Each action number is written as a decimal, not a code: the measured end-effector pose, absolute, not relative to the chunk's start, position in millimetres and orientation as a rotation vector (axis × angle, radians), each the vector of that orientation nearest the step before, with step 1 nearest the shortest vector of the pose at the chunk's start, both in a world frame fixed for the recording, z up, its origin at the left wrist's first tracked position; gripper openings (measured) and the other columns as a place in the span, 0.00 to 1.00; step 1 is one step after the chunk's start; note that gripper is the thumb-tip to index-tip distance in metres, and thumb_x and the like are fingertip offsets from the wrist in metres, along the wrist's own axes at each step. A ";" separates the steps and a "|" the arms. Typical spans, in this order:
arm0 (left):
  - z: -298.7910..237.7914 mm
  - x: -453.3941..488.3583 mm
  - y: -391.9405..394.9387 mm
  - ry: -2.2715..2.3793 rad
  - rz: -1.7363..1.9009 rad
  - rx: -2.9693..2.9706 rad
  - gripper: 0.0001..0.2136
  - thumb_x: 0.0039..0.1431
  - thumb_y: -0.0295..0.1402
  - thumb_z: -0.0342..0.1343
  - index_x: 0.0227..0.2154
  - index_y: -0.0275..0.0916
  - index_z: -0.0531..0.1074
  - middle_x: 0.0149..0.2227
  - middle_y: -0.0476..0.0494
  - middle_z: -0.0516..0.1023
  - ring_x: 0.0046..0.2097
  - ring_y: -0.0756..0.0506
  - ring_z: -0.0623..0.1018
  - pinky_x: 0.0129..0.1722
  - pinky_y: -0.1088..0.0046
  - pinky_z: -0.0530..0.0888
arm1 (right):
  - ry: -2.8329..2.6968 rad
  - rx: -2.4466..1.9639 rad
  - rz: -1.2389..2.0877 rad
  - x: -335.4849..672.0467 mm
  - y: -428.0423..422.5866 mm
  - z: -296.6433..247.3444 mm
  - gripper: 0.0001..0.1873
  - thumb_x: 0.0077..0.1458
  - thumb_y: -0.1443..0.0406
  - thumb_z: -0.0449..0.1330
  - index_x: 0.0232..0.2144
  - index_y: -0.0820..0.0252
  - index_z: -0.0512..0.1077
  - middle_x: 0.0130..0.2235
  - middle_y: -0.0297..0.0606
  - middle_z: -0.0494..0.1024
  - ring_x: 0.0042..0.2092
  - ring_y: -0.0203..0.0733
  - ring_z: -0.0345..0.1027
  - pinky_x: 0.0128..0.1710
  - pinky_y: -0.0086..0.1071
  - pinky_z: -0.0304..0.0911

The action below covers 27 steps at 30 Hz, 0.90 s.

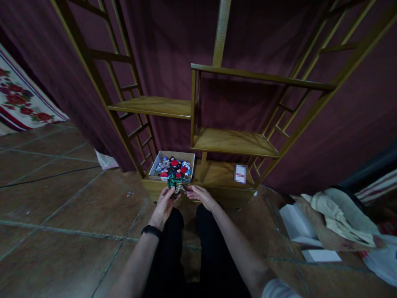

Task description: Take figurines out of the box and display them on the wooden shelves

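My left hand (165,203), with a dark band at the wrist, is closed around a small green and dark toy figure (175,181). The fingers of my right hand (201,195) pinch the figure's right side, where a thin brownish part shows. Its finer details are too small to make out. Just behind it, a shallow white box (156,161) stands on the lowest shelf, holding several small figurines (174,164) in red, black, blue and white. The figure partly covers the box's front edge.
Around the box rises a wooden shelf unit (234,142) with staggered boards and lattice sides. A white and red card or packet (240,174) lies on the lower right board. White boxes (299,225) and cloth (336,215) are on the floor at right; a black cable (56,175) runs at left.
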<state>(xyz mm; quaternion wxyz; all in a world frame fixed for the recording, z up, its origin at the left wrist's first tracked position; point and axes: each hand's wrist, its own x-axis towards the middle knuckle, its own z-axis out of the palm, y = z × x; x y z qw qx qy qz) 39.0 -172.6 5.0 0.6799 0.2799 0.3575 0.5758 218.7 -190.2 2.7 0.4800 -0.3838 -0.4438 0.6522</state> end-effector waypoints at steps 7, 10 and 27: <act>-3.8 46.9 -168.3 0.946 1.350 0.789 0.17 0.35 0.34 0.67 0.29 0.37 0.68 0.28 0.52 0.74 0.29 0.52 0.73 0.33 0.74 0.69 | -1.142 -0.961 1.533 214.3 -191.9 3.2 0.25 0.44 0.53 0.63 0.44 0.58 0.70 0.38 0.39 0.77 0.40 0.39 0.70 0.43 0.35 0.61; -6.3 47.6 -168.6 0.967 1.356 0.859 0.17 0.35 0.35 0.67 0.29 0.37 0.69 0.27 0.52 0.73 0.28 0.53 0.72 0.31 0.76 0.67 | -1.150 -0.951 1.522 212.4 -189.8 0.6 0.24 0.42 0.55 0.65 0.42 0.58 0.71 0.37 0.38 0.77 0.39 0.38 0.70 0.41 0.34 0.61; 4.2 40.2 -176.0 0.744 1.180 0.736 0.17 0.42 0.32 0.64 0.39 0.36 0.74 0.38 0.41 0.78 0.39 0.47 0.75 0.43 0.68 0.70 | -0.962 -0.923 1.497 217.8 -183.6 -8.7 0.20 0.41 0.55 0.65 0.37 0.60 0.72 0.31 0.36 0.73 0.32 0.33 0.65 0.39 0.33 0.63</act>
